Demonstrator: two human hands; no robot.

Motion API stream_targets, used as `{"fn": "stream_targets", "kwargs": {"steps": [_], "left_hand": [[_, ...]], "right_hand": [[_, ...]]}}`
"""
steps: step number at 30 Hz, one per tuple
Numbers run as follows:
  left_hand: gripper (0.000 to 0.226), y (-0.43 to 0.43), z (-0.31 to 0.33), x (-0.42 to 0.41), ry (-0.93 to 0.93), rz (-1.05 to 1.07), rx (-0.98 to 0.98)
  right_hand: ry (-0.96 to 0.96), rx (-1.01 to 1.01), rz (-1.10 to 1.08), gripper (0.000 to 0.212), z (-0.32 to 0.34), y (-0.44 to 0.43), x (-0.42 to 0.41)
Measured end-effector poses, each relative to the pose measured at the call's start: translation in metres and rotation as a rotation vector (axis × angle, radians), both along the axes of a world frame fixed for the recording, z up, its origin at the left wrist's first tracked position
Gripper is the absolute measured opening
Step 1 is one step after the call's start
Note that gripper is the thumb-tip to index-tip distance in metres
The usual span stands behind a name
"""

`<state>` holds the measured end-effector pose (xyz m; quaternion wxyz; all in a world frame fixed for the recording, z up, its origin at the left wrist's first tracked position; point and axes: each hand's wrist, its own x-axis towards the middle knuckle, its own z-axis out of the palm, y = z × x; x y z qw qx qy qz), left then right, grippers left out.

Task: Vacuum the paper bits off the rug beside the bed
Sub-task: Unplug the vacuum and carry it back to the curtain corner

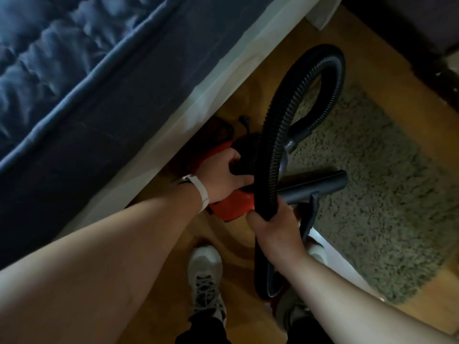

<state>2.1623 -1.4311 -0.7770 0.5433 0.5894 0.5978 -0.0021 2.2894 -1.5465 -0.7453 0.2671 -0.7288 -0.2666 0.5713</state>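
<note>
A red vacuum cleaner (232, 206) sits on the wooden floor, partly under the bed's white frame. My left hand (223, 177), with a white band on its wrist, grips the black handle on top of the vacuum. My right hand (275, 227) is closed around the black ribbed hose (275, 135), which loops up and back down to a dark grey wand and nozzle (315, 186). The shaggy grey-green rug (372, 194) lies to the right of the vacuum. No paper bits can be made out on it in this dim view.
The bed (99, 100), with a dark blue cover and white frame, fills the left. My two feet in pale sneakers (206, 276) stand on the wooden floor (159, 289) at the bottom. A white edge (342, 264) runs along the rug's near side. Dark furniture (409, 28) stands top right.
</note>
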Motion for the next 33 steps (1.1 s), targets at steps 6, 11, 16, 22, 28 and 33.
{"fn": "stream_targets", "kwargs": {"steps": [6, 11, 16, 22, 28, 33], "left_hand": [[0.03, -0.005, -0.016, 0.028, 0.028, -0.003, 0.057], [0.036, -0.007, -0.02, 0.032, 0.039, 0.034, 0.092], [0.044, -0.013, 0.011, 0.038, 0.103, 0.053, 0.121], [0.045, -0.029, 0.1, 0.028, 0.219, 0.007, 0.059], [0.043, -0.046, 0.216, 0.03, 0.316, 0.107, 0.137], [0.04, -0.051, 0.313, 0.028, 0.288, 0.171, 0.183]], "right_hand": [[-0.127, 0.022, -0.081, 0.011, 0.001, 0.021, 0.046], [-0.095, 0.013, -0.155, 0.014, -0.002, 0.026, 0.058], [-0.177, 0.054, -0.133, 0.01, 0.034, 0.036, 0.065], [-0.193, 0.103, -0.072, 0.01, 0.118, 0.052, 0.068], [-0.28, 0.206, 0.097, 0.01, 0.216, 0.057, 0.062], [-0.316, 0.239, 0.213, 0.012, 0.311, 0.059, 0.052]]}}
